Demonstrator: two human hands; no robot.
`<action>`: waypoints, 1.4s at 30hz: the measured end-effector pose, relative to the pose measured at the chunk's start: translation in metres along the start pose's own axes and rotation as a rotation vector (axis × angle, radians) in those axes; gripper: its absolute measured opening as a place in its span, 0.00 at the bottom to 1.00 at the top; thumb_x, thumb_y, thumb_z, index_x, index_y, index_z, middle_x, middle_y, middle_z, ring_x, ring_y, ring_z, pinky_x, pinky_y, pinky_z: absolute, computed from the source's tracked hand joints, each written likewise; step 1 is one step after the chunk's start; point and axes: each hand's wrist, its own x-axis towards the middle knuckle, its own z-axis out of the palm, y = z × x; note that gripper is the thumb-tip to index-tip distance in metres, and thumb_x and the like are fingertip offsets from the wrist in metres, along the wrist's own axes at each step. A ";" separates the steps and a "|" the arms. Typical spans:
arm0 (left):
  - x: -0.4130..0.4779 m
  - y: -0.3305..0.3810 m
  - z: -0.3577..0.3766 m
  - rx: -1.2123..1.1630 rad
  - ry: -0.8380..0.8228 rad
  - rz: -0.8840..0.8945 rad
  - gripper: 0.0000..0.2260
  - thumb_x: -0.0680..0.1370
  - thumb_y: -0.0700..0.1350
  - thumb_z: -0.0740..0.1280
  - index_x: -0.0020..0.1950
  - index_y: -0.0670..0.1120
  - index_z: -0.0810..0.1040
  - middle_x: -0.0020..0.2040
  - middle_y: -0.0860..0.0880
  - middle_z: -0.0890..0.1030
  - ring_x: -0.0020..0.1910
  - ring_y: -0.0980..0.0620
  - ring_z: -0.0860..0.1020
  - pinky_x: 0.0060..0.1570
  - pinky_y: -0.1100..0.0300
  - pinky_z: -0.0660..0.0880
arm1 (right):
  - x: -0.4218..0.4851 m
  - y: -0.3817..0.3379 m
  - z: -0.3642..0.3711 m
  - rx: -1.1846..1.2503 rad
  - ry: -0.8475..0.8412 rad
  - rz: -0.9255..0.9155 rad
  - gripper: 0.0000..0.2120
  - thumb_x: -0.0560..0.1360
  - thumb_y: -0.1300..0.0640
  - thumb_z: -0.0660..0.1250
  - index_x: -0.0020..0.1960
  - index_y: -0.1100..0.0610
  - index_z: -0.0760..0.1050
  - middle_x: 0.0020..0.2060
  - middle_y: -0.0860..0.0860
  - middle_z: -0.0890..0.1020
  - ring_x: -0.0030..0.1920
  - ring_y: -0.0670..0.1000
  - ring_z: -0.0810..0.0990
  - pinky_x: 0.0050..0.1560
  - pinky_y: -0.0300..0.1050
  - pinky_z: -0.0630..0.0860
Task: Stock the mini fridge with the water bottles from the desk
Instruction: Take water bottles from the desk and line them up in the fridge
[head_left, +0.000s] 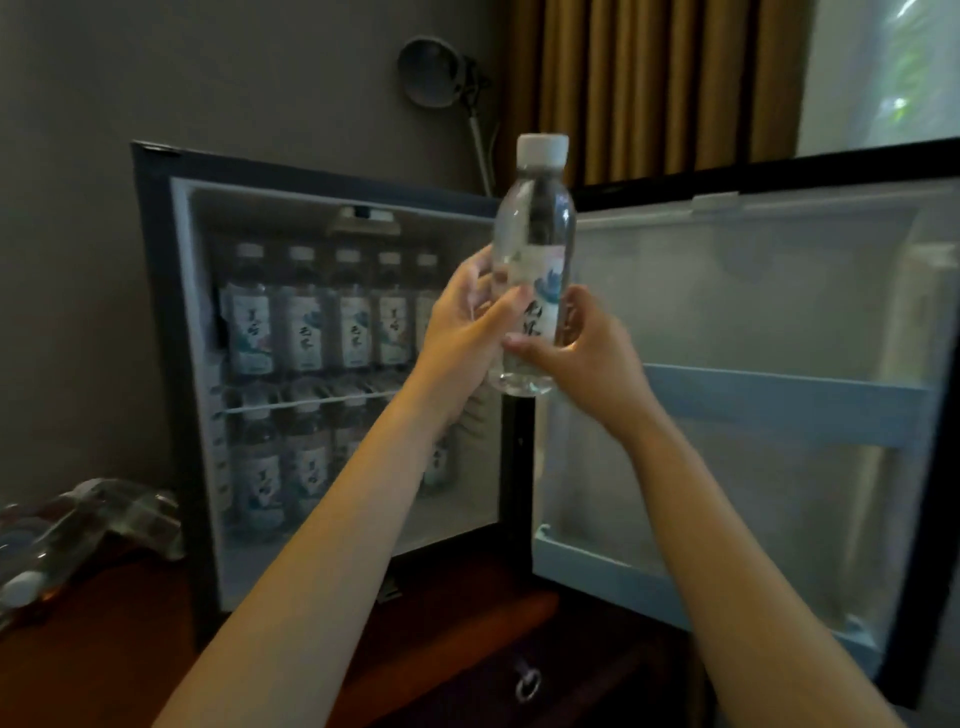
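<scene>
Bottle (535, 249) of water, clear with a white cap and a pale printed label, held upright in mid-air in front of an open fridge (156, 322), level with its top shelf and just before the hinge edge. The left hand (460, 332) wraps round the label from the left, thumb laid across the front and fingers curled behind. The right hand (584, 351) grips the lower part from the right, thumb on the front near the base. Both bare forearms reach up from the bottom of the view. Inside the fridge a top row (304, 322) of five matching bottles stands upright, side by side, on a wire shelf (311, 401). Below the shelf stands a lower row (270, 467), partly hidden by the left arm. The door (779, 291) is swung wide to the right, with a pale rack (779, 402) across its inner face. The fridge sits on a dark wooden desk (104, 654). At the desk's left edge lies a crumpled plastic pack (93, 514), blurred, with at least one capped bottle in it. A metal ring pull (528, 683) hangs on the desk front. Brown curtains (649, 78) hang behind.
</scene>
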 end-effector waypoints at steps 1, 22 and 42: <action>0.010 0.003 0.009 -0.005 -0.028 0.023 0.21 0.78 0.40 0.63 0.71 0.44 0.64 0.59 0.44 0.78 0.56 0.51 0.80 0.48 0.62 0.77 | 0.008 -0.001 -0.011 -0.009 0.026 -0.013 0.22 0.66 0.52 0.76 0.55 0.53 0.71 0.42 0.46 0.80 0.42 0.39 0.80 0.42 0.34 0.77; 0.074 -0.035 0.059 0.512 0.138 -0.004 0.21 0.75 0.53 0.67 0.65 0.47 0.74 0.49 0.48 0.81 0.48 0.50 0.80 0.52 0.50 0.78 | 0.052 0.047 -0.073 0.064 -0.035 0.150 0.25 0.68 0.53 0.74 0.60 0.54 0.68 0.48 0.51 0.80 0.47 0.48 0.81 0.45 0.41 0.78; 0.058 -0.047 0.070 0.720 0.231 0.000 0.20 0.71 0.49 0.73 0.61 0.46 0.77 0.49 0.50 0.81 0.46 0.57 0.75 0.49 0.63 0.72 | 0.051 0.046 -0.085 -0.341 -0.181 0.195 0.27 0.64 0.50 0.78 0.56 0.53 0.67 0.46 0.44 0.76 0.46 0.43 0.75 0.44 0.36 0.73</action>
